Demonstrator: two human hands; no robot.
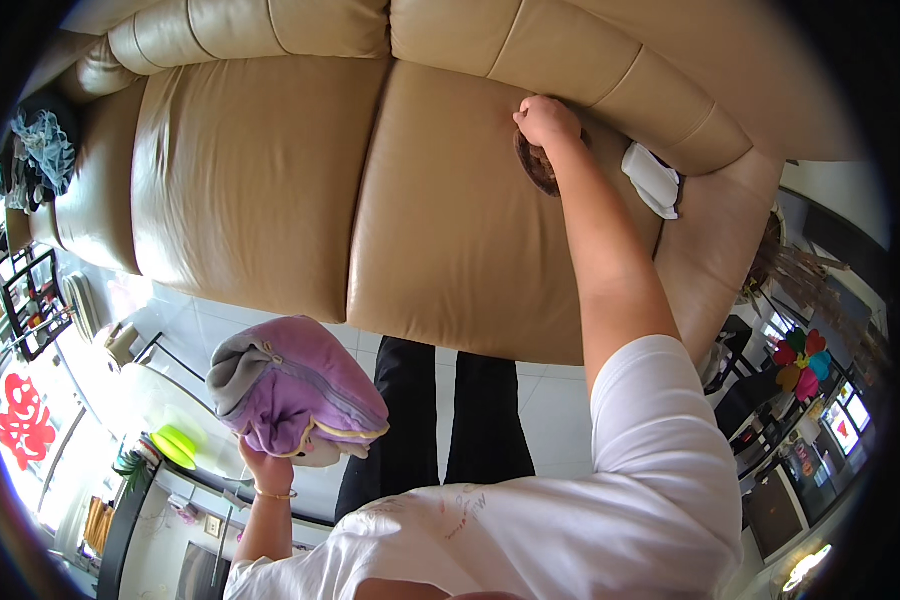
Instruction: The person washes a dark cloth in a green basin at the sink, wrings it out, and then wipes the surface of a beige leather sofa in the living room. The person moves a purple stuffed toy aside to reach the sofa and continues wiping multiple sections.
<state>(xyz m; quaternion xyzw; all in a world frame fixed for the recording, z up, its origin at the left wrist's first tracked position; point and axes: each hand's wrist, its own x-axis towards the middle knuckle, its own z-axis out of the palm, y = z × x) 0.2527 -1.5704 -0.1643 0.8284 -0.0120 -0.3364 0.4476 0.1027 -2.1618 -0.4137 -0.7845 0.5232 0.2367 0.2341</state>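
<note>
My left hand [268, 466] holds up a purple and grey plush bundle [322, 382], perhaps a zipped cushion or folded blanket, with a yellow-trimmed edge. It hangs in front of the sofa, left of my legs, and covers most of my fingers. My right arm reaches across the tan leather sofa [457, 225]. Near the backrest my right hand [549, 120] is closed at the upper edge of a dark brown oval thing [534, 166]. My wrist and forearm hide part of it, so its exact kind is unclear.
A white folded item [651, 180] lies near the sofa's right armrest [720, 202]. Bluish fabric [45, 150] is heaped at the far left. Behind the plush bundle stands a glass-topped table [187, 405] with a bright green item [173, 446]. A colourful pinwheel [802, 364] is at right.
</note>
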